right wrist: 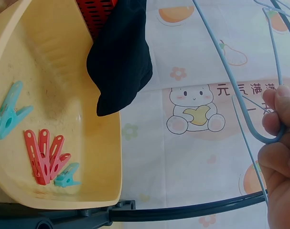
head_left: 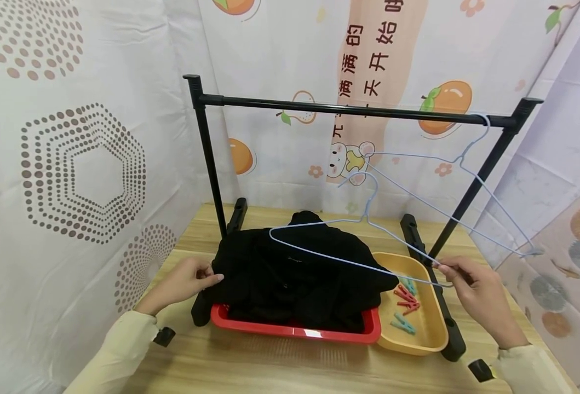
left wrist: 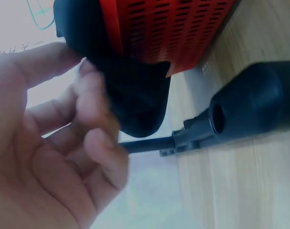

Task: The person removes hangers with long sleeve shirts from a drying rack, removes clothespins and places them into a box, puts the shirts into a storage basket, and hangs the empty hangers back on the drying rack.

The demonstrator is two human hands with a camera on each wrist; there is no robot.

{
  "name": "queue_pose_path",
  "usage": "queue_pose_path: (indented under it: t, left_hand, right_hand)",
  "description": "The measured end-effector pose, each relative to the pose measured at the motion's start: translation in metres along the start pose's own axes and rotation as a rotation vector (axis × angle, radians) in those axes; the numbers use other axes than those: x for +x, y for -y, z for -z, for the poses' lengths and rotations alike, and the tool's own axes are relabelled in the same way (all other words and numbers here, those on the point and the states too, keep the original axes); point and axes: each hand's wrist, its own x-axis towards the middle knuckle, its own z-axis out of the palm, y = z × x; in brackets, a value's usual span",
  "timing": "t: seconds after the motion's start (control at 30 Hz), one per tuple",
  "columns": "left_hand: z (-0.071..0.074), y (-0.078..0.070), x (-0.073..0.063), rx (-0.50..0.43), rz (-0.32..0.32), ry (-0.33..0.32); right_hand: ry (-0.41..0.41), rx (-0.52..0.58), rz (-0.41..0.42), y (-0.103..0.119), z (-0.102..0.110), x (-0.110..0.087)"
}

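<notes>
A black garment [head_left: 290,273] lies heaped in a red basket [head_left: 294,331], draping over its sides. At its left edge my left hand [head_left: 193,282] pinches the cloth between thumb and fingers; in the left wrist view a dark flap [left wrist: 135,95] hangs beside the fingertips. My right hand [head_left: 482,295] holds a light blue wire hanger [head_left: 329,254] by its right corner, its frame spread over the garment and its hook pointing up. In the right wrist view, thumb and fingers close around the bent corner of the hanger [right wrist: 250,124].
A black rack [head_left: 339,108] stands behind the basket, with another blue hanger [head_left: 418,156] on the right end of its bar. Right of the basket sits a yellow tray [head_left: 430,342] holding red clothespins [head_left: 407,298] and teal clothespins [head_left: 404,324]. Printed curtains surround the wooden table [head_left: 250,366].
</notes>
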Motion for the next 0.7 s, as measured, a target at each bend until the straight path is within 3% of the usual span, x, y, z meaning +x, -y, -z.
queue_pose_path:
  t: [0.2, 0.3, 0.47, 0.7]
  left_hand:
    - [0.0, 0.002, -0.007, -0.06, 0.113, 0.13]
    - [-0.003, 0.001, -0.007, -0.084, 0.111, 0.171]
    - [-0.008, 0.001, -0.008, -0.147, 0.122, 0.201]
    - [-0.01, 0.002, -0.008, -0.23, 0.176, 0.196]
  right_hand:
    - [-0.004, -0.004, 0.006, -0.001, 0.0, 0.0]
    - [-0.008, -0.006, 0.0, -0.001, 0.0, 0.0]
    - [-0.011, -0.003, -0.007, 0.0, 0.001, -0.001]
    - [-0.018, -0.009, -0.006, -0.004, 0.006, -0.002]
